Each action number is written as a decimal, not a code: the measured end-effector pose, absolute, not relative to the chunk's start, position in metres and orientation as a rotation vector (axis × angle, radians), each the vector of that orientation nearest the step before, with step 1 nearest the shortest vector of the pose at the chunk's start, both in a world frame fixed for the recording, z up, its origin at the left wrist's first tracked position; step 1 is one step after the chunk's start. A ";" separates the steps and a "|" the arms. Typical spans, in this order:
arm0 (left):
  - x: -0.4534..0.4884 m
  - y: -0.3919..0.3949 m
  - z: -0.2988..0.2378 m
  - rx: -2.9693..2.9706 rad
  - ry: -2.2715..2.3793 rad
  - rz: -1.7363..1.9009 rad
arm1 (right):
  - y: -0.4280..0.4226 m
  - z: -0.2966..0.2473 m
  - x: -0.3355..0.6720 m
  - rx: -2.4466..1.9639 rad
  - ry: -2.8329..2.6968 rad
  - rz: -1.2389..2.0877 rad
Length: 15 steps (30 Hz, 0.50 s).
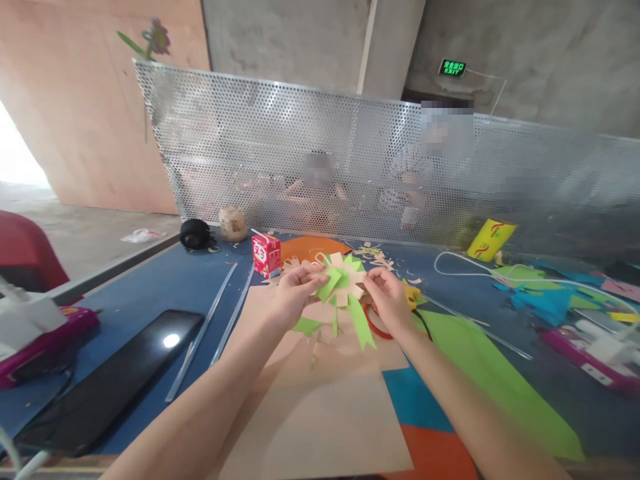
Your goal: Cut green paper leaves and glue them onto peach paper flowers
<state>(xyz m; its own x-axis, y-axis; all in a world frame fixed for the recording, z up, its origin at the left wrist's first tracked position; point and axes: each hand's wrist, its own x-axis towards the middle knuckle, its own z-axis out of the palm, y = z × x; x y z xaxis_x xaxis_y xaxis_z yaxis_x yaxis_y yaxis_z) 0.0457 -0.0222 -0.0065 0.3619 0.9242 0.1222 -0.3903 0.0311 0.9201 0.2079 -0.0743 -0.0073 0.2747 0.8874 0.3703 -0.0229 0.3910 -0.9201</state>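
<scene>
A paper flower (pixel 341 281) made of green and beige strips is held up above the table between both hands. My left hand (pixel 294 293) pinches its left side, fingers closed on the strips. My right hand (pixel 388 297) grips its right side, fingers curled on the petals. Long green strips (pixel 361 321) hang down from it. Beneath lie a beige paper sheet (pixel 320 407) and red-handled scissors (pixel 376 328), partly hidden by my right hand.
A red juice carton (pixel 266 254), orange paper (pixel 310 248), a black speaker (pixel 195 234) and a brown ball (pixel 233 223) sit at the back. A dark tablet (pixel 115 377) lies left, green paper (pixel 480 380) and pink glue guns (pixel 590 353) right. People sit behind the perforated metal screen (pixel 380 167).
</scene>
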 end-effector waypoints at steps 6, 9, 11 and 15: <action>0.050 -0.024 -0.007 1.274 0.599 1.184 | -0.076 -0.008 0.206 -0.862 -1.040 1.064; 0.051 -0.023 -0.009 1.324 0.602 1.208 | -0.075 -0.011 0.205 -0.908 -1.061 1.214; 0.051 -0.024 -0.010 1.342 0.609 1.214 | -0.076 -0.013 0.204 -0.949 -1.118 1.259; 0.050 -0.024 -0.010 1.352 0.652 1.202 | -0.078 -0.016 0.199 -1.014 -1.172 1.231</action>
